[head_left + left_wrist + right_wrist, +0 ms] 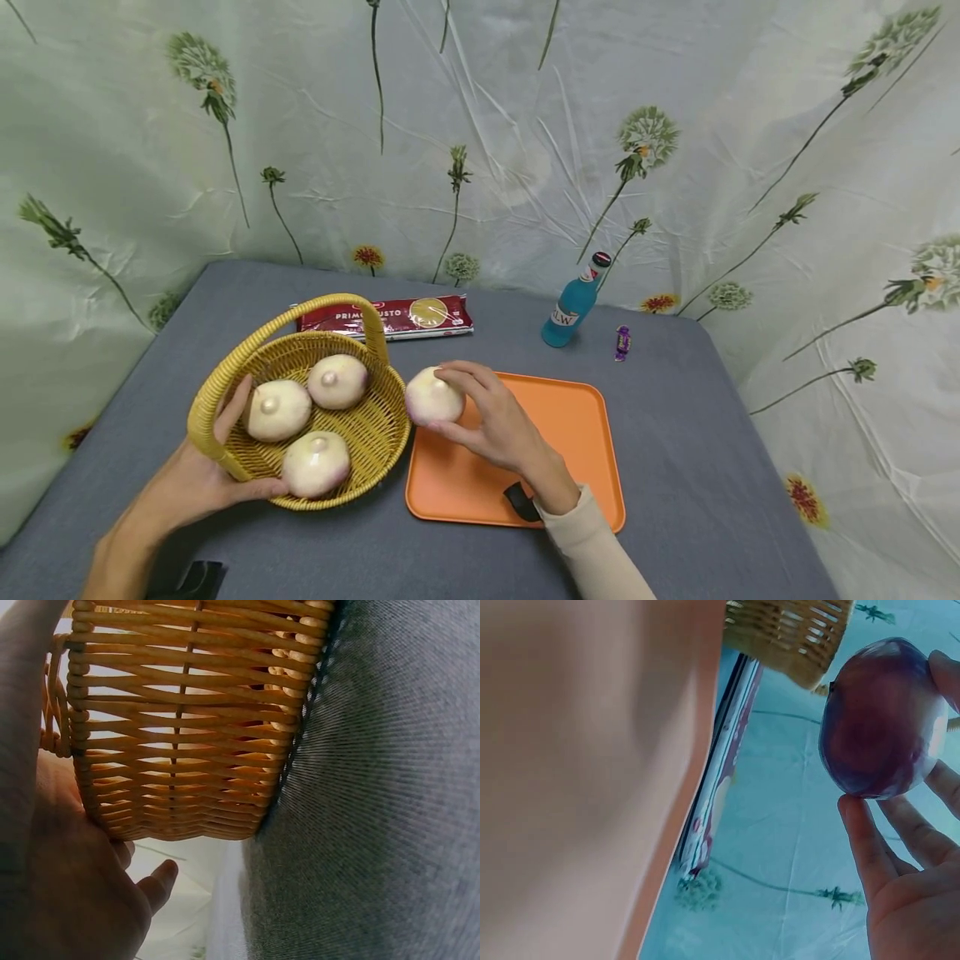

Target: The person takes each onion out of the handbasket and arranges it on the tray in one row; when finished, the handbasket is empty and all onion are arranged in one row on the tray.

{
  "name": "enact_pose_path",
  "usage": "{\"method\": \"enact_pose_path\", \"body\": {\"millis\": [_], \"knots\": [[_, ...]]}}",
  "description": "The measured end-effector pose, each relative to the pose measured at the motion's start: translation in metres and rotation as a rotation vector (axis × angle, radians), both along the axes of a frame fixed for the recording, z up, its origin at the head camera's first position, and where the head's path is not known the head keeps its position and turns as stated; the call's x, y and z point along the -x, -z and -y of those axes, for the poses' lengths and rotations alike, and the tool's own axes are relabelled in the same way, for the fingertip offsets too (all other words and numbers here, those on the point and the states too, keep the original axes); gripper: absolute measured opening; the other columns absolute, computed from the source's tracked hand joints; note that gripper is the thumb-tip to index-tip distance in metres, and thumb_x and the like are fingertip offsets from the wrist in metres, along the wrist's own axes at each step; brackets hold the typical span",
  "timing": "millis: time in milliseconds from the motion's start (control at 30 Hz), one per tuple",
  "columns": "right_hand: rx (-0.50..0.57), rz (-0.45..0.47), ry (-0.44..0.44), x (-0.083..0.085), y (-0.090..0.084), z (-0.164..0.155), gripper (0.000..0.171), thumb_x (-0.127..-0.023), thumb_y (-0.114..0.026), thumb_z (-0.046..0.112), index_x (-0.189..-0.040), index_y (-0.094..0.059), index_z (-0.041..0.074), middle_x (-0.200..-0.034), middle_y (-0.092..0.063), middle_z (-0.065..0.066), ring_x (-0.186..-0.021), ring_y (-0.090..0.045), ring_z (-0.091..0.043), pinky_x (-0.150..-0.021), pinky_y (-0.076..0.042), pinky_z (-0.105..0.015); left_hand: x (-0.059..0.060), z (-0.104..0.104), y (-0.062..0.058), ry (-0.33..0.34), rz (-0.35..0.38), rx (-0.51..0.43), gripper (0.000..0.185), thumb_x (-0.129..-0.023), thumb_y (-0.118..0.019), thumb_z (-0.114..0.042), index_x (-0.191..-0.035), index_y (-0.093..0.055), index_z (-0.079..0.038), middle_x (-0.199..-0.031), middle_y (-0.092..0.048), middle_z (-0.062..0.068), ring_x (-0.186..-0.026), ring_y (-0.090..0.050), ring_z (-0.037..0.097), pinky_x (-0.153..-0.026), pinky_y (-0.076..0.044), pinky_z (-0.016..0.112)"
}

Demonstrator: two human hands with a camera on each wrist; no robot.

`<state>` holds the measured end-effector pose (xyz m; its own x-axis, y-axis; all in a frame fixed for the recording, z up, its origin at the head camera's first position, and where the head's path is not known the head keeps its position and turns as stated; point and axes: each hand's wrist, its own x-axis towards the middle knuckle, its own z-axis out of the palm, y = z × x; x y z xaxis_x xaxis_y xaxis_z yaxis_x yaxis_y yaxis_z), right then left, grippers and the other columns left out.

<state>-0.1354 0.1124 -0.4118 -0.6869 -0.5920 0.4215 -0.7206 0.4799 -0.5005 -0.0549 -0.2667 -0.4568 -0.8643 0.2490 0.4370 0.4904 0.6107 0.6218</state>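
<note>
My right hand (501, 423) pinches a white and purple turnip (432, 400) between thumb and fingers, raised over the left edge of the orange tray (577, 454). In the right wrist view the turnip's purple underside (881, 724) faces the camera. On the left stands a yellow wicker basket (378, 433) with a tall arched handle. Three turnips lie inside it, among them a front one (317, 463). My left hand (191, 483) holds the basket's left rim, thumb along the front. The left wrist view shows this hand (90, 877) against the woven side; some fingers are partly hidden.
A red pasta packet (420, 317) lies behind the basket. Farther right stand a blue bottle (572, 308) and a small purple wrapped candy (622, 342). A grey cloth (690, 467) covers the table, and a floral curtain (510, 150) hangs behind it.
</note>
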Motion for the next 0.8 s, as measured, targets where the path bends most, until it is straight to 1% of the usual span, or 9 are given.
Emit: {"method": "enact_pose_path", "body": {"millis": [167,300,367,400,467,567,633,700,800], "knots": [[-0.009,0.028,0.041,0.0,0.004,-0.012,0.058,-0.086,-0.08,0.032,-0.137,-0.057,0.015,-0.141,-0.053,-0.002,-0.13,-0.051,-0.019,-0.1,-0.051,-0.038,0.002,0.001,0.003,0.009,-0.018,0.006,0.147,-0.045,-0.102,-0.035,-0.159,-0.015,0.001,-0.151,-0.022,0.043,-0.143,-0.011,-0.007,-0.108,-0.009,0.003],[-0.022,0.039,0.072,-0.002,0.006,-0.022,0.06,-0.086,-0.081,0.031,-0.138,-0.057,0.015,-0.144,-0.052,-0.005,-0.131,-0.052,-0.023,-0.099,-0.052,-0.042,0.003,0.002,0.004,0.02,-0.044,0.005,0.143,-0.052,-0.096,-0.051,-0.158,-0.017,0.003,-0.15,-0.023,0.044,-0.143,-0.013,-0.007,-0.109,-0.01,0.004],[-0.031,0.039,0.085,-0.003,0.008,-0.026,0.06,-0.086,-0.081,0.032,-0.138,-0.056,0.015,-0.145,-0.052,-0.005,-0.132,-0.052,-0.024,-0.1,-0.051,-0.044,0.003,0.002,0.003,0.023,-0.05,0.003,0.142,-0.054,-0.094,-0.055,-0.157,-0.017,0.004,-0.15,-0.023,0.044,-0.143,-0.013,-0.007,-0.109,-0.01,0.004],[-0.036,0.038,0.091,-0.004,0.008,-0.028,0.06,-0.086,-0.081,0.032,-0.138,-0.056,0.016,-0.145,-0.053,-0.006,-0.132,-0.052,-0.024,-0.1,-0.051,-0.045,0.004,0.002,0.003,0.023,-0.051,0.003,0.142,-0.054,-0.094,-0.055,-0.157,-0.017,0.005,-0.149,-0.023,0.044,-0.143,-0.013,-0.007,-0.109,-0.01,0.004],[-0.049,0.036,0.102,-0.005,0.01,-0.032,0.06,-0.087,-0.08,0.034,-0.139,-0.056,0.016,-0.145,-0.054,-0.005,-0.132,-0.052,-0.024,-0.101,-0.05,-0.046,0.003,0.002,0.003,0.021,-0.042,0.002,0.143,-0.052,-0.097,-0.05,-0.158,-0.016,0.004,-0.15,-0.023,0.044,-0.143,-0.013,-0.007,-0.109,-0.01,0.003],[-0.064,0.038,0.116,-0.006,0.011,-0.038,0.06,-0.087,-0.08,0.035,-0.139,-0.056,0.016,-0.144,-0.055,-0.004,-0.131,-0.053,-0.023,-0.102,-0.05,-0.046,0.001,0.002,0.003,0.02,-0.009,-0.006,0.147,-0.046,-0.101,-0.034,-0.159,-0.014,0.0,-0.152,-0.021,0.042,-0.142,-0.012,-0.01,-0.107,-0.01,0.002],[-0.07,0.039,0.126,-0.006,0.013,-0.041,0.061,-0.086,-0.08,0.035,-0.139,-0.056,0.016,-0.143,-0.055,-0.003,-0.13,-0.053,-0.023,-0.102,-0.05,-0.046,0.001,0.001,0.003,0.014,0.004,-0.005,0.148,-0.044,-0.102,-0.028,-0.16,-0.013,-0.001,-0.153,-0.021,0.042,-0.141,-0.012,-0.01,-0.106,-0.009,0.002],[-0.072,0.042,0.132,-0.007,0.013,-0.043,0.061,-0.086,-0.081,0.034,-0.139,-0.056,0.016,-0.144,-0.055,-0.004,-0.131,-0.052,-0.023,-0.102,-0.05,-0.046,0.0,0.002,0.004,0.008,0.014,-0.005,0.148,-0.044,-0.102,-0.026,-0.16,-0.013,-0.002,-0.153,-0.021,0.041,-0.141,-0.011,-0.01,-0.106,-0.009,0.001],[-0.079,0.052,0.128,-0.007,0.016,-0.045,0.061,-0.086,-0.081,0.033,-0.139,-0.055,0.017,-0.143,-0.054,-0.004,-0.131,-0.052,-0.023,-0.102,-0.05,-0.046,0.0,0.003,0.004,0.0,0.015,0.003,0.148,-0.044,-0.102,-0.028,-0.16,-0.013,-0.002,-0.154,-0.02,0.04,-0.141,-0.01,-0.01,-0.106,-0.009,0.001]]}}
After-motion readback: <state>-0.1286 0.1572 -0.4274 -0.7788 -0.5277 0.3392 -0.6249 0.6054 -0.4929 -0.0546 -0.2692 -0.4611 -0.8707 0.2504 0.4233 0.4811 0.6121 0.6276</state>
